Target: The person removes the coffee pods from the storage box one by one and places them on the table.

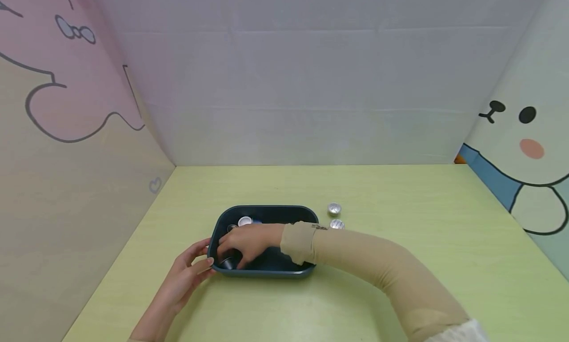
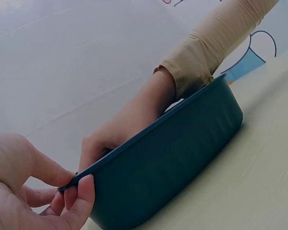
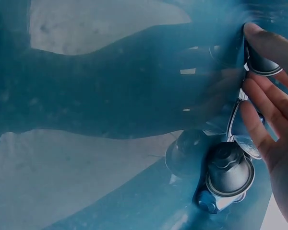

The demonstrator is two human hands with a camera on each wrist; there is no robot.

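Note:
A dark blue-green plastic bin (image 1: 284,273) sits on the table with several coffee capsules inside. My left hand (image 1: 188,273) pinches its left rim, thumb over the edge and fingers curled beneath it, as the left wrist view (image 2: 43,191) shows. Reaching down into the bin's left end is my right hand (image 1: 251,241). Its thumb and fingers close around a dark coffee capsule (image 3: 264,62) near the bin wall. Beside those fingers lie a silver-black capsule (image 3: 230,175) and a blue one (image 3: 209,201). A pale-lidded capsule (image 1: 244,221) shows behind the right hand.
Two silver-lidded capsules (image 1: 334,209) (image 1: 337,224) lie on the table just right of the bin. The pale yellow-green table (image 1: 400,199) is bordered by a white back sheet (image 1: 302,95) and printed side sheets (image 1: 66,194). My right sleeve crosses over the bin's right end.

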